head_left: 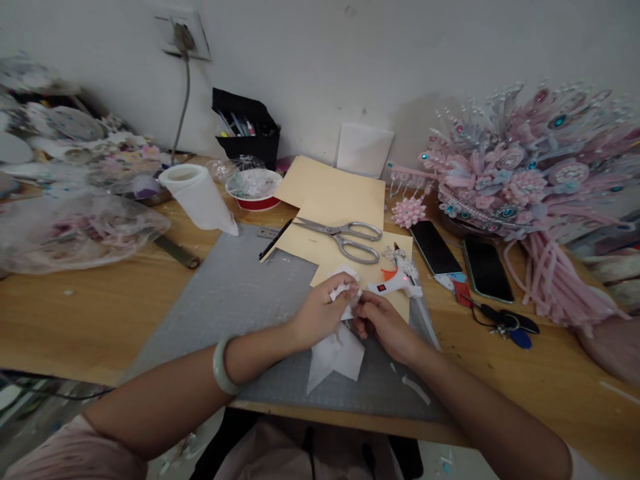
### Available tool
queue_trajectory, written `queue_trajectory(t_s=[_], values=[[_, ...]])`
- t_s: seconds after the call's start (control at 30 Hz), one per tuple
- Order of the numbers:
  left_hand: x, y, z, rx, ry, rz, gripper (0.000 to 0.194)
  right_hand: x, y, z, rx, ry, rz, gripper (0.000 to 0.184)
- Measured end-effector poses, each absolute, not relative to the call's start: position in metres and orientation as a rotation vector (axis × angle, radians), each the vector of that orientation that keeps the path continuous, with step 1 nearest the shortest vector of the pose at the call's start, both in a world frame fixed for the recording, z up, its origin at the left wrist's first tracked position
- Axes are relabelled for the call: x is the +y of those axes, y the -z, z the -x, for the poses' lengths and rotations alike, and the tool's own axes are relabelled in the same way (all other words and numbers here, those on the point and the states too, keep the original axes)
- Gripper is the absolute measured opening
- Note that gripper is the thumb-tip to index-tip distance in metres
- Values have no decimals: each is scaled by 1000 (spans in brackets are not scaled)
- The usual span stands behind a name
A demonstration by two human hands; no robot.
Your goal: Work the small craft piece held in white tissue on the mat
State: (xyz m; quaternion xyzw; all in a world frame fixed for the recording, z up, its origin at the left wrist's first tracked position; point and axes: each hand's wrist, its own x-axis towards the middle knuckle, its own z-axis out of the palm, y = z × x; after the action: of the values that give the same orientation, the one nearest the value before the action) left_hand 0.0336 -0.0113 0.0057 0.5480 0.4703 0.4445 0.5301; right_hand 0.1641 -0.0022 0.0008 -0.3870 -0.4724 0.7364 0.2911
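Observation:
My left hand point(320, 312) and my right hand point(385, 327) meet over a grey cutting mat point(235, 293). Both pinch a piece of white tissue paper point(336, 357). Its top is crumpled between my left fingers, and the rest hangs down onto the mat. A pale bangle point(223, 365) sits on my left wrist. Just beyond my hands a white glue gun point(397, 285) lies on tan paper point(340, 200), with steel scissors point(345, 239) further back.
Two phones point(460, 261) and keys point(507, 323) lie to the right, beside a large pink beaded headdress point(525, 180). A white roll point(197, 197), a red bowl point(255, 190), a black pen holder point(245, 130) and plastic bags point(70, 227) stand at the back left.

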Motion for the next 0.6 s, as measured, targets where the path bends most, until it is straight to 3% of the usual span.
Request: queue_trajectory(t_s=[0.37,0.6], values=[[-2,-18,-31,1234,-1195,-905,23,-2,-1,-163,-1206,-2000,979,7],[-4,-9,-32,1140,-1050,-1160,24,-2,1,-166,-1218,-1999,928,6]])
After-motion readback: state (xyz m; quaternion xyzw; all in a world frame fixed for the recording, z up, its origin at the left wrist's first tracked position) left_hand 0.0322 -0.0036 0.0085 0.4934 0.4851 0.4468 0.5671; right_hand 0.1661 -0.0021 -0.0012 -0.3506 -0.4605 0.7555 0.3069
